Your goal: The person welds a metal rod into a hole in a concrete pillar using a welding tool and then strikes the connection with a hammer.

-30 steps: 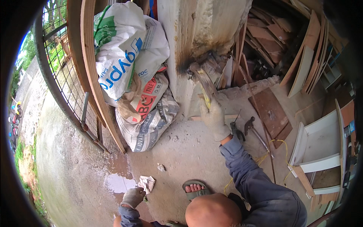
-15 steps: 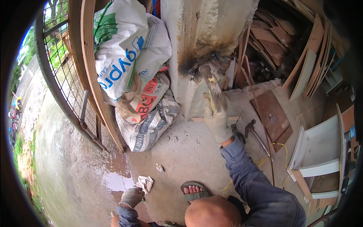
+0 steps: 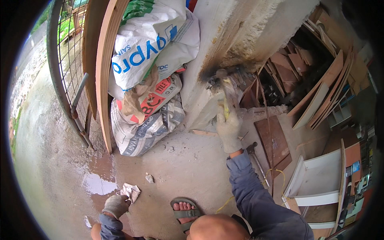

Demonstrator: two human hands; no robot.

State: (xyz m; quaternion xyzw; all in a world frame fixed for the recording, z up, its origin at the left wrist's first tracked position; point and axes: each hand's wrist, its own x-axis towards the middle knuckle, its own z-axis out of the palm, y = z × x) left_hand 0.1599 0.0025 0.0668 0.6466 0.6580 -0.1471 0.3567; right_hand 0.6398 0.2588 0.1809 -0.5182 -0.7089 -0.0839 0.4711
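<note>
My right hand (image 3: 229,130), in a pale knit glove, grips the yellowish handle of a hammer (image 3: 226,96), partly smeared by motion. The hammer's head is up against the blackened, broken base of a concrete column (image 3: 208,44). My left hand (image 3: 117,205), gloved too, is curled closed low on the left. Whatever it holds, if anything, is hidden. Right by its fingers appears a crumpled whitish piece of paper or cloth (image 3: 132,193); I cannot tell whether they touch.
A second hammer (image 3: 258,160) lies on the floor beside my right forearm. Stacked sacks (image 3: 148,120) lean left of the column, next to a wooden plank (image 3: 103,76) and mesh gate (image 3: 72,44). Board offcuts (image 3: 328,92), a brown panel (image 3: 274,142) and a white drawer-like frame (image 3: 320,176) occupy the right.
The view has turned and shifted, so the sacks and column appear tilted. The hammer's head stays close to the column's charred base, in my right hand. My left hand stays beside the crumpled piece.
</note>
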